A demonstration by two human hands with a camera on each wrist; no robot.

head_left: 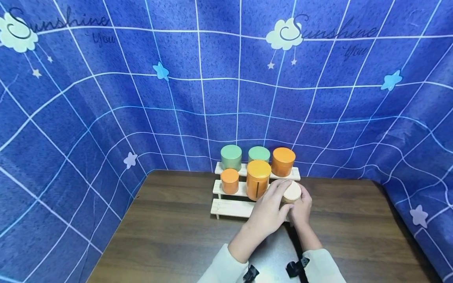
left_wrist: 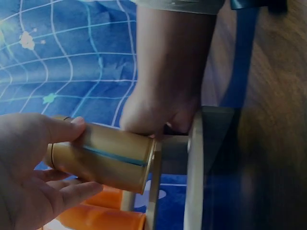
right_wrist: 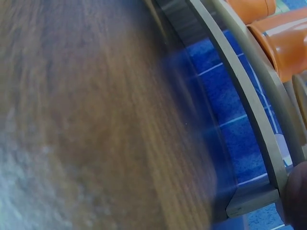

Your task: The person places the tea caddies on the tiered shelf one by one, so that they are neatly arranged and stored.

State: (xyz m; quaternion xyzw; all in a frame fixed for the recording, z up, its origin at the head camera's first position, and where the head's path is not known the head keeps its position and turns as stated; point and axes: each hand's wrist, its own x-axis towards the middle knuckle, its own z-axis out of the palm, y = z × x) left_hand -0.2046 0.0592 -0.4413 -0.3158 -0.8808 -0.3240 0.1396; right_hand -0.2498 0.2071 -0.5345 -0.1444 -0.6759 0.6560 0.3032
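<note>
A tan canister (left_wrist: 103,153) with a pale lid (head_left: 292,191) and a dark vertical stripe stands at the right end of the middle step of a stepped wooden rack (head_left: 231,207). My left hand (head_left: 267,210) grips it near the lid, with the thumb on one side and fingers on the other. Low beside the canister's base, my right hand (left_wrist: 160,108) is curled at the rack's end, its fingertips partly hidden. In the right wrist view only a blurred bit of that hand (right_wrist: 297,194) shows against the end of the step.
Left of the canister on the middle step stand a tall orange canister (head_left: 258,181) and a small orange one (head_left: 230,181). Two green canisters (head_left: 231,158) and another orange canister (head_left: 283,162) fill the top step. A blue patterned curtain (head_left: 219,98) hangs behind the brown table (head_left: 170,224).
</note>
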